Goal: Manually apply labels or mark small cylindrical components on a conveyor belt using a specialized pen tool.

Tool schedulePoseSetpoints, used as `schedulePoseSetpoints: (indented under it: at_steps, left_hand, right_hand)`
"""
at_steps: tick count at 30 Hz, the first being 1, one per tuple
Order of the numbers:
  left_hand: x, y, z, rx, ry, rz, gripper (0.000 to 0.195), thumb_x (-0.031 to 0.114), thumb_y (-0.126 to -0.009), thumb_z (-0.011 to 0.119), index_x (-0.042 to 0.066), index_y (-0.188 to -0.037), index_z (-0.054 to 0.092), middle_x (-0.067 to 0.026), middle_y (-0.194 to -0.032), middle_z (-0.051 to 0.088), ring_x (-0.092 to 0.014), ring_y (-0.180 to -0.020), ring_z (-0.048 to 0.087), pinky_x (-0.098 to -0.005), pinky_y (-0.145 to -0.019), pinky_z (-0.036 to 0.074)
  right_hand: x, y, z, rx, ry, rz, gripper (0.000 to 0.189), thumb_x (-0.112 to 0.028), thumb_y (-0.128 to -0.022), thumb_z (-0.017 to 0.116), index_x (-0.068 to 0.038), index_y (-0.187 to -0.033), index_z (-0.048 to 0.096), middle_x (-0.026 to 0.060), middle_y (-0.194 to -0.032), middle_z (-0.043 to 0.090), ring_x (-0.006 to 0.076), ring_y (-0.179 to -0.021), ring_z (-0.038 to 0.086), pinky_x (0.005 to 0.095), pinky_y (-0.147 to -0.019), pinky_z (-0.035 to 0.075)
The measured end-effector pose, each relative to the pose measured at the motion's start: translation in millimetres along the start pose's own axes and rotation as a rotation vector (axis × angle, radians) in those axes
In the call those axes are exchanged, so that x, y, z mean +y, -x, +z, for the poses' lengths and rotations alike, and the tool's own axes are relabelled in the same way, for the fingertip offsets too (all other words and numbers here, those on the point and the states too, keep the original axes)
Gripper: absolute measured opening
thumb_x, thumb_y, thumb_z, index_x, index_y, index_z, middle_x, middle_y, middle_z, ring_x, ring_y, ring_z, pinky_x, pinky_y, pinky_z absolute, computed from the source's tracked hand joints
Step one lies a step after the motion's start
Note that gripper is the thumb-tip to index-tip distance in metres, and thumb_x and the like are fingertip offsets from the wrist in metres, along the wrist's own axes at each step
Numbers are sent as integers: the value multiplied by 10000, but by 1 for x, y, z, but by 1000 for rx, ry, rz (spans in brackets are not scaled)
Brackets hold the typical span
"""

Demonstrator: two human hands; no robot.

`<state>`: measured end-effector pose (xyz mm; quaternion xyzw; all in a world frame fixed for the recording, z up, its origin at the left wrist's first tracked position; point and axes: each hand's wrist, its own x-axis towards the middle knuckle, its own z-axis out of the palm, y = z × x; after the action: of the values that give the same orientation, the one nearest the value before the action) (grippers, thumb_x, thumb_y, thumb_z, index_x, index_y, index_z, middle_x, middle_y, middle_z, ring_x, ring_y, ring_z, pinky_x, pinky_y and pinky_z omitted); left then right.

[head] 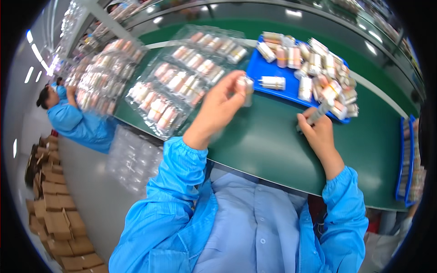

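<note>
My left hand (223,99) pinches a small white-and-grey bundle (249,89) between thumb and fingers, above the green worktable (273,136). The bundle is blurred. In my right hand (317,131) is a grey pen-like marker (319,114), its upper end tilted towards the blue plastic tray (290,91). Heaped in that tray are white and pink cylindrical bundles (314,64), some bound with yellow bands. A single white bundle (273,83) lies on its side near the tray's left end. Left of my left hand, clear plastic blister trays (184,82) hold rows of similar bundles.
Stacked filled blister trays (102,78) stand further left, beside a co-worker in a blue smock (80,119). Clear plastic trays (135,160) sit below the table's left edge. Cardboard boxes (58,221) are piled along the floor. More blue trays (405,163) stand at the right.
</note>
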<state>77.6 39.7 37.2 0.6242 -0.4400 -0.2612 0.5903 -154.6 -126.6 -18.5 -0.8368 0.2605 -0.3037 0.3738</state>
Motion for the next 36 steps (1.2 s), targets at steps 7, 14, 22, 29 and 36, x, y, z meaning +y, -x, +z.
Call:
schedulePoseSetpoints:
  at_steps: [7,14,22,29,36]
  left_hand:
    - [11,-8,-147,611,-1310,189,395,162,-913,679,23,-1269,580,-221,-1026,678,-415,-957,641,-496,-852,510]
    - [13,9,-141,571,-1454,120,283,164,-933,641,14,-1173,648,-211,-1043,685,-404,-959,656,-475,-836,515]
    - [0,-36,23,53,-951,583,228,56,-919,629,10,-1142,644,-182,-1047,693,-387,-988,658,-458,-878,525]
    - [-19,-90,41,-198,-846,115,308,187,-892,715,33,-1140,618,-174,-1091,662,-349,-981,651,-421,-857,521]
    - [37,-43,53,-99,-634,359,333,125,-775,830,56,-1045,647,-65,-947,617,-185,-819,608,-301,-697,505]
  right_hand:
    - [-3,-1,5,7,-17,-14,191,-150,-879,741,-34,-777,628,64,-647,614,183,-554,567,315,-544,443]
    - [0,1,2,-4,-35,20,189,-155,-876,743,-33,-783,632,76,-646,598,197,-561,572,325,-547,448]
    - [-3,-1,1,-19,-6,-26,189,-187,-875,748,-46,-815,638,95,-702,616,249,-606,599,368,-586,486]
    - [-4,-1,0,-16,-13,-38,192,-200,-882,732,-46,-831,630,117,-732,622,308,-645,612,412,-614,493]
    - [-6,-2,-6,39,-42,-26,203,-188,-892,725,-36,-806,623,113,-706,620,278,-631,608,398,-596,484]
